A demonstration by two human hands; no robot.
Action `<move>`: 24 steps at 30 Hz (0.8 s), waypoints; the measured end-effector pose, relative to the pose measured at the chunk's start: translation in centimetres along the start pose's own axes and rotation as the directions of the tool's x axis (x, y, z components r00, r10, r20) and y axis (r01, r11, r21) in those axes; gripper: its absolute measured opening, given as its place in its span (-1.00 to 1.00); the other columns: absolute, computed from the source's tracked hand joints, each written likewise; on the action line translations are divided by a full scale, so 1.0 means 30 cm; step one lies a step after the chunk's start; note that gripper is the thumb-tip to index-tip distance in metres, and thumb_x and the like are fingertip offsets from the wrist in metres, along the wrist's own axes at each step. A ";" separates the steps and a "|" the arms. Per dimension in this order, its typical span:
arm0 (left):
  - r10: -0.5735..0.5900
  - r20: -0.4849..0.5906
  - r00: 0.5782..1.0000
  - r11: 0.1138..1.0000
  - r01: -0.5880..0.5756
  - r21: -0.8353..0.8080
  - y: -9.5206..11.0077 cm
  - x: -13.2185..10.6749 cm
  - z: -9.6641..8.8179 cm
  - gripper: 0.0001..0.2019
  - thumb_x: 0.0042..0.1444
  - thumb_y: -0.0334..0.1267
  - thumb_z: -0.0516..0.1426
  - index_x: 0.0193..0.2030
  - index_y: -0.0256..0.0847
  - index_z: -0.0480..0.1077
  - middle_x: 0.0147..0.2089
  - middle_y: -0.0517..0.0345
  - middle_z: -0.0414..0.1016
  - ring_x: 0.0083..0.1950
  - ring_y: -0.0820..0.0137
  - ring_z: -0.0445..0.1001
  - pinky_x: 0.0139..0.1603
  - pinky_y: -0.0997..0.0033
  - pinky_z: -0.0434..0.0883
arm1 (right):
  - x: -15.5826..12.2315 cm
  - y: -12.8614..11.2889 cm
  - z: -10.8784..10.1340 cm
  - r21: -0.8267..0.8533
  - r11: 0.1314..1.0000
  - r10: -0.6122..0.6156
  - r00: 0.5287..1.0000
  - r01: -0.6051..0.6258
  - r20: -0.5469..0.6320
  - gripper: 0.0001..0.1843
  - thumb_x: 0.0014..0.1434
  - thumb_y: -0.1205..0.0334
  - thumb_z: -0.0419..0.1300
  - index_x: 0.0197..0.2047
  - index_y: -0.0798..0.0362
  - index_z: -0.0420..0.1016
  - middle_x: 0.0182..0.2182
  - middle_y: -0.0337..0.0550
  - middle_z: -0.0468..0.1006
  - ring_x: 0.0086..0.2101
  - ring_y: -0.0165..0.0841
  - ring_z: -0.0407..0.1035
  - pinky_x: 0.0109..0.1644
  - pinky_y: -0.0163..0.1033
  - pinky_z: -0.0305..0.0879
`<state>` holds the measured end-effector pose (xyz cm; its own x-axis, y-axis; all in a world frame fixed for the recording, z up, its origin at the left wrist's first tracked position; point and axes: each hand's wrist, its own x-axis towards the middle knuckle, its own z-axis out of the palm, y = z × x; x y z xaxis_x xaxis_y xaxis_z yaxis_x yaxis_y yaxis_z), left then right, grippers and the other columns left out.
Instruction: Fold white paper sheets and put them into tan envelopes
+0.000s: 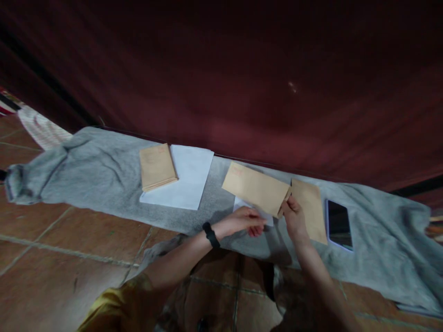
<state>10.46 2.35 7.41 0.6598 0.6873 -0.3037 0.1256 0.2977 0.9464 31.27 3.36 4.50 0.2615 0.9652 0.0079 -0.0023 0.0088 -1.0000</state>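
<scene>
My right hand (293,214) is closed on the end of a brown envelope (256,186), which is tilted over the grey cloth with a reddish printed mark near its far left corner. My left hand (249,221), with a black band on the wrist, is just below the envelope. Its fingers are pinched at a piece of white paper (239,203), which shows partly behind the hand and under the envelope. Another brown envelope (309,207) lies flat on the cloth, just right of my right hand.
A stack of brown envelopes (157,168) rests on white paper sheets (188,184) to the left. A phone (339,224) lies at the right on the grey cloth (104,173). Behind stands a dark red surface (221,92); tiled floor (90,240) lies in front.
</scene>
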 end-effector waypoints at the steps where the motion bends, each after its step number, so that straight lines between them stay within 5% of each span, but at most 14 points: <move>1: 0.054 -0.020 0.998 0.986 -0.050 0.158 0.004 -0.004 0.001 -0.53 0.24 0.16 0.18 -0.27 -0.29 0.55 -0.33 0.02 0.61 -0.29 0.29 0.59 -0.20 0.30 0.52 | 0.006 0.004 -0.012 -0.067 0.997 -0.031 0.999 0.028 -0.031 -0.73 0.06 -0.02 0.31 -0.28 -0.01 0.56 -0.41 -0.26 0.62 -0.38 -0.34 0.44 -0.29 -0.28 0.34; 3: 0.286 -0.110 0.952 0.830 -0.189 0.525 0.018 -0.007 -0.004 -0.67 0.32 -0.01 0.17 -0.04 -0.24 0.56 -0.02 -0.07 0.64 0.04 0.17 0.59 0.12 0.14 0.49 | 0.012 0.012 -0.028 -0.176 0.981 -0.089 0.994 0.076 -0.068 -0.77 0.08 0.01 0.26 -0.31 0.00 0.54 -0.42 -0.25 0.59 -0.37 -0.33 0.40 -0.27 -0.27 0.32; 5: 0.522 -0.085 0.848 0.517 -0.236 0.823 0.035 -0.005 -0.022 -0.56 0.30 -0.13 0.22 0.28 -0.12 0.42 0.39 -0.11 0.38 0.42 0.06 0.31 0.43 -0.06 0.22 | 0.013 0.013 -0.032 -0.213 0.971 -0.129 0.990 0.113 -0.063 -0.76 0.10 0.04 0.22 -0.24 0.00 0.55 -0.34 -0.20 0.62 -0.31 -0.31 0.42 -0.19 -0.24 0.34; 8: 0.599 0.059 0.799 0.103 -0.151 0.983 0.052 0.005 -0.058 -0.12 0.20 -0.11 0.31 0.55 0.02 -0.02 0.63 -0.11 -0.19 0.61 -0.04 -0.18 0.53 -0.30 -0.14 | 0.008 -0.005 -0.028 -0.145 0.979 -0.146 0.989 0.145 0.008 -0.69 0.12 0.03 0.23 -0.11 -0.02 0.57 -0.20 -0.15 0.66 -0.19 -0.26 0.46 -0.07 -0.19 0.37; 10: 0.582 0.090 0.808 -0.032 -0.088 0.996 0.058 0.011 -0.072 0.02 0.15 -0.04 0.34 0.59 0.04 -0.19 0.64 -0.14 -0.35 0.62 -0.07 -0.29 0.52 -0.37 -0.20 | 0.006 -0.021 -0.031 -0.082 0.988 -0.128 0.990 0.132 0.058 -0.65 0.13 0.00 0.24 -0.06 -0.05 0.57 -0.16 -0.15 0.67 -0.16 -0.25 0.48 -0.07 -0.19 0.39; 13: 0.577 0.111 0.809 -0.099 -0.065 0.993 0.066 0.010 -0.072 0.09 0.12 0.02 0.35 0.59 0.09 -0.29 0.64 -0.15 -0.41 0.62 -0.10 -0.31 0.50 -0.41 -0.24 | 0.009 -0.031 -0.052 -0.052 0.997 -0.053 0.992 0.059 0.115 -0.60 0.15 -0.04 0.25 0.00 -0.07 0.57 -0.19 -0.19 0.68 -0.28 -0.29 0.48 -0.23 -0.24 0.38; 18: 0.602 0.106 0.791 -0.079 -0.073 0.994 0.090 -0.012 -0.059 0.06 0.14 0.08 0.32 0.59 0.11 -0.25 0.63 -0.16 -0.27 0.61 -0.14 -0.27 0.49 -0.44 -0.31 | 0.017 -0.014 -0.083 -0.149 0.989 0.018 0.985 0.008 0.173 -0.61 0.12 0.01 0.26 -0.02 -0.03 0.59 -0.34 -0.24 0.67 -0.50 -0.40 0.31 -0.48 -0.33 0.15; 22: 0.564 0.100 0.819 -0.043 -0.092 0.995 0.089 -0.017 -0.068 0.04 0.13 0.12 0.31 0.59 0.10 -0.20 0.58 -0.14 -0.01 0.61 -0.13 -0.22 0.49 -0.45 -0.35 | 0.021 -0.012 -0.073 -0.162 0.987 0.021 0.980 0.012 0.199 -0.59 0.11 -0.04 0.23 -0.02 -0.06 0.58 -0.32 -0.22 0.68 -0.41 -0.32 0.43 -0.40 -0.29 0.28; 24: 0.537 0.088 0.839 -0.030 -0.085 0.996 0.080 -0.013 -0.078 0.08 0.08 0.13 0.34 0.59 0.08 -0.19 0.59 -0.15 -0.07 0.61 -0.16 -0.23 0.48 -0.47 -0.34 | 0.023 -0.015 -0.067 -0.155 0.988 0.023 0.977 0.010 0.212 -0.60 0.11 -0.06 0.22 -0.04 -0.08 0.58 -0.30 -0.21 0.69 -0.31 -0.26 0.50 -0.31 -0.25 0.37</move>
<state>8.76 4.33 9.54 0.6863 0.6782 0.2629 0.6777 -0.7274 0.1074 33.39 3.49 4.95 0.0510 0.9986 -0.0144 0.1499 -0.0219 -0.9885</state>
